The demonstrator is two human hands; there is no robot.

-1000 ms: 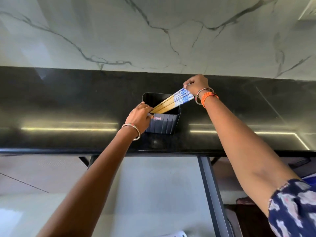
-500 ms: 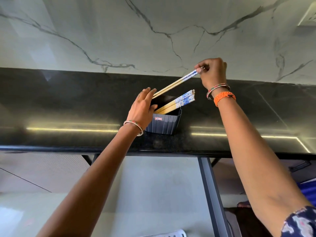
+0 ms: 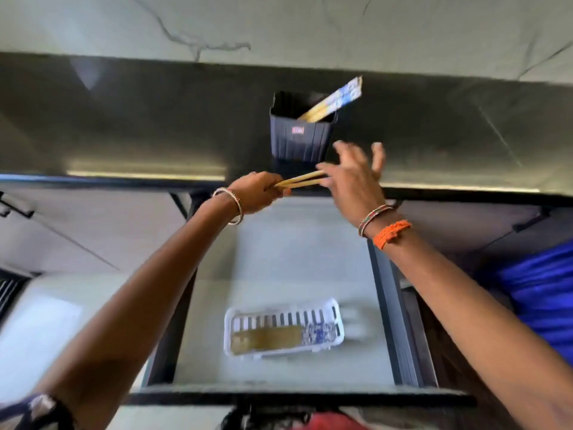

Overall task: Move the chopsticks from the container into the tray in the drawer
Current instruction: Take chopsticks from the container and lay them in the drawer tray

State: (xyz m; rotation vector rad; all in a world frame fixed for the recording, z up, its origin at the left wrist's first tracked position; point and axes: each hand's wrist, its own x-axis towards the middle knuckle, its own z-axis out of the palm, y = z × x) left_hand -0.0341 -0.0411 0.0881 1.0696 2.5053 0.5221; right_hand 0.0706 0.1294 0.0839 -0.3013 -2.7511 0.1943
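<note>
My left hand (image 3: 257, 193) is shut on a pair of chopsticks (image 3: 299, 181), held level just in front of the counter edge, above the open drawer (image 3: 279, 259). My right hand (image 3: 353, 181) is at their far end with its fingers spread; that end is hidden behind it. The dark ribbed container (image 3: 297, 141) stands on the black countertop (image 3: 139, 119). More blue-patterned chopsticks (image 3: 338, 96) lean out of it to the right. In the drawer lies a white slotted tray (image 3: 336, 308) with several chopsticks (image 3: 273, 338) laid lengthwise. The view is motion-blurred.
A marble wall (image 3: 310, 26) rises behind the counter. The drawer's dark front edge (image 3: 279, 398) lies nearest me, and its dark side rail (image 3: 393, 321) runs along the right. Blue fabric (image 3: 539, 290) shows at the right.
The pair my right hand lifted from the container is down at the counter edge, held by my left hand, which left the container. The view tilted down, showing the drawer and tray.
</note>
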